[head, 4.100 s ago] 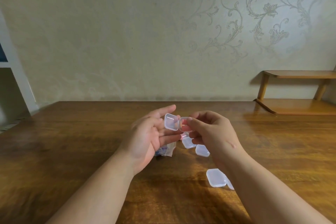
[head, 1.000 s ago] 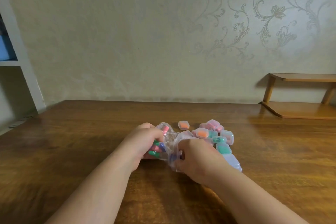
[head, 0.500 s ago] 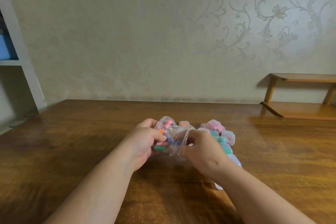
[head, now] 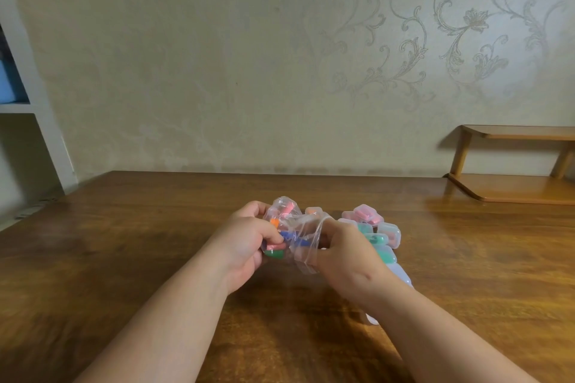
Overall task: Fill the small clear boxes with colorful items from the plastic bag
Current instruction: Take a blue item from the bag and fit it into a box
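Observation:
A clear plastic bag (head: 287, 221) with orange, pink, blue and green items inside is held just above the wooden table (head: 124, 242) at the centre. My left hand (head: 245, 239) grips its left, bulging end. My right hand (head: 345, 252) pinches the bag's open mouth on the right. Behind my right hand lies a cluster of small clear boxes (head: 373, 227), several holding pink, green or orange items. One small box (head: 312, 211) with an orange item sits just beyond the bag. An empty clear box (head: 401, 274) shows beside my right wrist.
A low wooden shelf (head: 513, 186) stands at the table's back right against the patterned wall. A white shelving unit (head: 34, 121) is at the far left, past the table's edge.
Four seconds ago my hands held an empty clear box. Over the last second both hands have lifted the bag slightly and drawn its mouth apart.

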Tool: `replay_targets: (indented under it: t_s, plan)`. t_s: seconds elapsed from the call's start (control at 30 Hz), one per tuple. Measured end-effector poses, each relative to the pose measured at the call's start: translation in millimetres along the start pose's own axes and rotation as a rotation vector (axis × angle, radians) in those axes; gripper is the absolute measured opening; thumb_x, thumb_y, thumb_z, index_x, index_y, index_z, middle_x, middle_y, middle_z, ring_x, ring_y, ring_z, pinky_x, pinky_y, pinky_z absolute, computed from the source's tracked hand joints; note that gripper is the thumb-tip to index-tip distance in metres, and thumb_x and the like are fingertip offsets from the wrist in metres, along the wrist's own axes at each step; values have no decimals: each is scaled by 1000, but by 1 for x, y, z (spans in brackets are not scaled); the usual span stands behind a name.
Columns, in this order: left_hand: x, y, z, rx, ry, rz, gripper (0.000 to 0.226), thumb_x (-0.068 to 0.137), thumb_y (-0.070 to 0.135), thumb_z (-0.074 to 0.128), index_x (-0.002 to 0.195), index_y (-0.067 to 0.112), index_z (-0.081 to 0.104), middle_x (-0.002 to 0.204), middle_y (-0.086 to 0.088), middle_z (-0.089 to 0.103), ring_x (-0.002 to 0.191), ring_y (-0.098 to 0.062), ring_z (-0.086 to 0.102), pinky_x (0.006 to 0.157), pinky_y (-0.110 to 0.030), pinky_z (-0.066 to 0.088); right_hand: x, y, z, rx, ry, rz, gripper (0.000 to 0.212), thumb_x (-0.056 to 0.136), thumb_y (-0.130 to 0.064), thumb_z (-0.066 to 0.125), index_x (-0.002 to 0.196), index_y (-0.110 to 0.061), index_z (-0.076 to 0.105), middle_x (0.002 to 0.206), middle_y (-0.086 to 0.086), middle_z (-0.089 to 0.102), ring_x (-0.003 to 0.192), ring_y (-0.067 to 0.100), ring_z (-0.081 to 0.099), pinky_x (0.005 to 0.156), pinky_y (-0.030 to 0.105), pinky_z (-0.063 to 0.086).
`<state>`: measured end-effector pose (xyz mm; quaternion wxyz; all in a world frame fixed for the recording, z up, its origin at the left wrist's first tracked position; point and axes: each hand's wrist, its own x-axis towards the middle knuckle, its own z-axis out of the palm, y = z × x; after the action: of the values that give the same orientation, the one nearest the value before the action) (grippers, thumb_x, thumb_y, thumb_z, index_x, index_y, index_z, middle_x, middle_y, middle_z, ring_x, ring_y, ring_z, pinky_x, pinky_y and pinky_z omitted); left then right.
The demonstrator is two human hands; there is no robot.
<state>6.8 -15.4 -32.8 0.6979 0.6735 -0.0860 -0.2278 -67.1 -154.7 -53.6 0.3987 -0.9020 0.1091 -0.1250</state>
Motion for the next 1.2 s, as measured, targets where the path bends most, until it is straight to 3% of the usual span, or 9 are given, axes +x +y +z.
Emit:
replay_targets:
  t_s: [0.2, 0.33, 0.47, 0.57, 0.7, 0.87, 1.1, 1.2]
  plan:
    - [-2, 0, -1, 87, -20, 21, 43, 81, -16, 62, 111, 14, 59, 114, -16, 66, 102, -29, 70, 90, -48, 58, -2, -1, 0, 37, -12, -14, 28, 86, -38, 71, 110, -25, 61, 92, -6, 69, 80, 12, 68, 71, 34, 62]
    - [-4, -1, -1, 97, -29, 32, 40, 83, -15, 59, 112, 13, 61, 108, -16, 70, 99, -30, 70, 95, -50, 55, -2, -1, 0, 41, -19, -28, 29, 91, -33, 66, 119, -26, 60, 96, -5, 69, 83, 13, 68, 73, 35, 62]
    - [-3, -1, 0, 53, -15, 20, 38, 85, -18, 53, 112, 7, 59, 110, -23, 66, 98, -37, 68, 97, -50, 50, -2, -1, -2, 45, -27, -26, 27, 97, -23, 57, 123, -24, 59, 98, -5, 66, 83, 10, 65, 69, 25, 59]
    - [-1, -1, 1, 66, -5, 19, 42, 84, -20, 51, 113, 10, 58, 113, -22, 64, 106, -41, 67, 99, -53, 49, -2, -3, -2, -9, -18, -9, 29, 95, -21, 60, 123, -23, 57, 102, -4, 65, 85, 11, 64, 71, 28, 61]
    - [-1, 0, 2, 58, -7, 11, 49, 84, -20, 52, 120, 14, 55, 118, -18, 61, 103, -32, 69, 92, -49, 57, -4, -4, -3, -8, -39, -5, 31, 94, -20, 62, 124, -25, 54, 107, -6, 63, 88, 9, 62, 73, 23, 59]
    - [-3, 0, 2, 46, -25, 21, 53, 84, -21, 51, 122, 15, 54, 118, -17, 61, 104, -30, 68, 92, -49, 57, -6, -7, -3, 2, -83, 2, 33, 89, -26, 68, 117, -23, 51, 104, -4, 65, 90, 11, 64, 78, 29, 59]
    - [-5, -1, 1, 26, -26, 41, 43, 82, -18, 52, 116, 8, 58, 114, -22, 64, 100, -34, 69, 94, -49, 55, -6, -6, -1, 42, -3, 8, 34, 86, -34, 71, 117, -27, 59, 95, -10, 68, 82, 7, 64, 65, 21, 55]
    - [-5, 1, 3, -8, -13, 40, 40, 84, -9, 53, 119, 9, 58, 120, -21, 59, 97, -31, 68, 79, -38, 58, -5, -5, -2, 50, 21, 27, 35, 84, -26, 72, 117, -27, 60, 98, -10, 68, 82, 8, 65, 59, 21, 53]
